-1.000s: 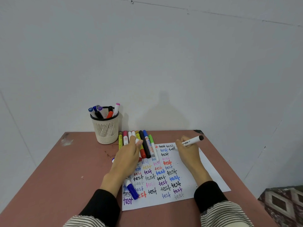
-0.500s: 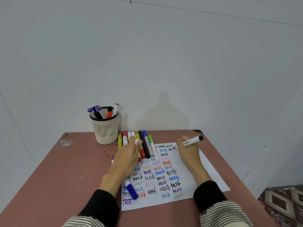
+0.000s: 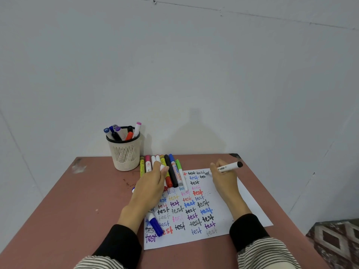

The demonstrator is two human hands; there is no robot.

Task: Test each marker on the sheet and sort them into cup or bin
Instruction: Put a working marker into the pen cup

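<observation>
On a reddish tabletop (image 3: 87, 200), the right hand (image 3: 223, 179) grips a white marker with a black cap (image 3: 228, 167), its tip on the sheet (image 3: 242, 206) covered in coloured "test" words. The left hand (image 3: 151, 187) rests flat, fingers straight, on a row of markers (image 3: 172, 167). A mesh cup (image 3: 124, 152) holds more markers at the back left.

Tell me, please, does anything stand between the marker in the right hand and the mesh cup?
Yes. The left hand and the row of markers beneath it lie between the black-capped marker and the cup. Lifted over them, it goes clear.
</observation>
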